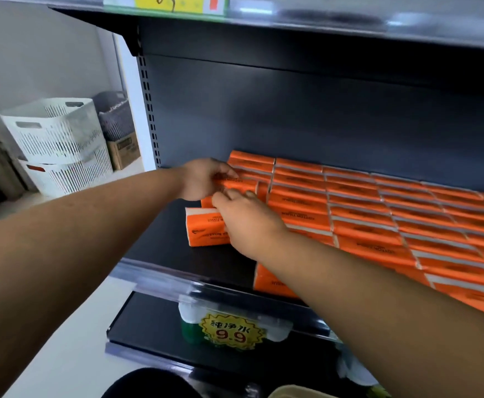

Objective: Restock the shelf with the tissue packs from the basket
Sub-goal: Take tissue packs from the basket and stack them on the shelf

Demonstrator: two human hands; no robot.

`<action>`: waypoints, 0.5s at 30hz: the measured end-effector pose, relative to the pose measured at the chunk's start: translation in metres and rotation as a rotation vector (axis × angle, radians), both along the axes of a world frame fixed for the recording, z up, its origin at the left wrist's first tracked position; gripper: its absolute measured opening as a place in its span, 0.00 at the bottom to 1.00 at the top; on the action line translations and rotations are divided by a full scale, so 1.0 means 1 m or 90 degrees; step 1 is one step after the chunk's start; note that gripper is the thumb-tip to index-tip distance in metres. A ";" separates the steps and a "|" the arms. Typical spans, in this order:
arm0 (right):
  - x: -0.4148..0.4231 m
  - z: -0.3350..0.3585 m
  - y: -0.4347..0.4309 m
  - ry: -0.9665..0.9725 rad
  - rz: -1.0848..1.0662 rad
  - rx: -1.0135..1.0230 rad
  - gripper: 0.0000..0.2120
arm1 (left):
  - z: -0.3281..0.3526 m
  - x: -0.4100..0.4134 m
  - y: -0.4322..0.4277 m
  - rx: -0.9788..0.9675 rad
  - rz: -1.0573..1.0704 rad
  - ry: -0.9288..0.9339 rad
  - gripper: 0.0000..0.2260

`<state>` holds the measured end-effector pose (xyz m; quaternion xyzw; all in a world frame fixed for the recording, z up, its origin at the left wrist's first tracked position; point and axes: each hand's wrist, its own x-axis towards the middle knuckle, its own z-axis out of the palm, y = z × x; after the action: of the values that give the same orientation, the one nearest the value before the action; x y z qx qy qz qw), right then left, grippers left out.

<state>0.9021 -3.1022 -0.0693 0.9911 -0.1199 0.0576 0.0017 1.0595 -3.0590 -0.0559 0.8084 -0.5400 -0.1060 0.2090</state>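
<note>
Tissue pack long axis left-right, at left end of stocked rows | left hand and right hand fingers closed on it | bare shelf leftward

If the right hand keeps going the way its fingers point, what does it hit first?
The right hand points toward the shelf's back left, so it would probably meet the orange tissue pack gripped by the left hand, then that hand itself. Depth is hard to judge.
</note>
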 end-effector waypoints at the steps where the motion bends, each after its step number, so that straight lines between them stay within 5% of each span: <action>1: 0.000 0.000 -0.001 -0.004 -0.018 -0.024 0.22 | -0.002 0.000 -0.001 -0.003 0.008 0.004 0.17; 10: 0.005 0.002 -0.017 -0.035 -0.111 -0.085 0.20 | -0.022 -0.001 0.011 -0.192 0.096 0.354 0.16; 15: 0.005 0.003 -0.028 -0.012 -0.132 -0.024 0.24 | -0.035 -0.006 0.031 -0.262 0.174 0.610 0.36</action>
<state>0.9076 -3.1298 -0.0658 0.9725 -0.2208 0.0690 0.0252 1.0532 -3.0283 -0.0906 0.6749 -0.2837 -0.3267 0.5978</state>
